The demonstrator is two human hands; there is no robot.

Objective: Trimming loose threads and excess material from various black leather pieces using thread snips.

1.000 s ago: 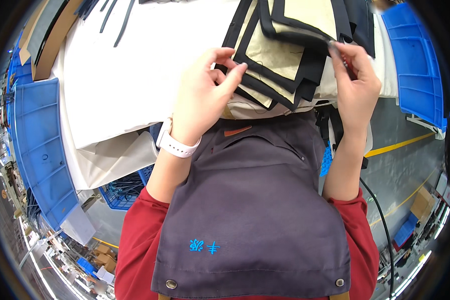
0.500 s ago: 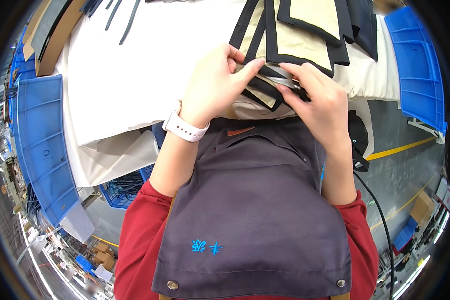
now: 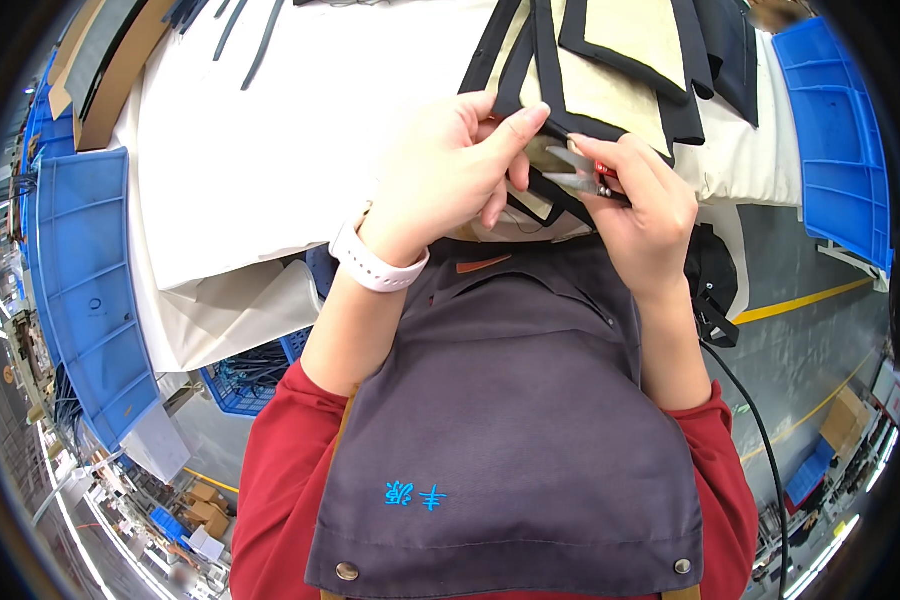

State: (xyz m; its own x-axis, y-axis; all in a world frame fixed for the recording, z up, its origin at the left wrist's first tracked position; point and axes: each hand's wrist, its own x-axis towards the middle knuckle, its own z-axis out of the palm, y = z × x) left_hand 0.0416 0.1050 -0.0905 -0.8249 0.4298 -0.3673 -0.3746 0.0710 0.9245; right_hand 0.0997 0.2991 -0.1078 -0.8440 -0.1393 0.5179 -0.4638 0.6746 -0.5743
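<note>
- A long blue bin [image 3: 85, 290] stood beside the left edge of the table.
- Brown cardboard [image 3: 98, 115] was at the far left corner of the table.
- A white cover [image 3: 260, 160] lay over the table, and a few thin dark strips [image 3: 262, 45] lay on it by the far edge.
- Under the front edge, a blue basket [image 3: 238, 395] held a lot of dark strips.
- The left hand [image 3: 460, 160], with a white watch band [image 3: 375, 264] on its wrist, was over the front edge. Its thumb was bent in by a black border of the cloth pieces [image 3: 610, 100]. I could not tell if its fingers pinched the cloth, because some of them were hidden.
- The cloth pieces were pale yellow with black borders. They lay in a messy pile on the right half of the table, from the far edge to the front edge.
- Small silver snips [image 3: 562, 181] were between the two hands, near the front edge. The two blades were apart and pointed left.
- The right hand [image 3: 645, 205] was closed around the handles of the snips, which had a bit of red.
- Another blue bin [image 3: 835, 150] stood past the right edge.
</note>
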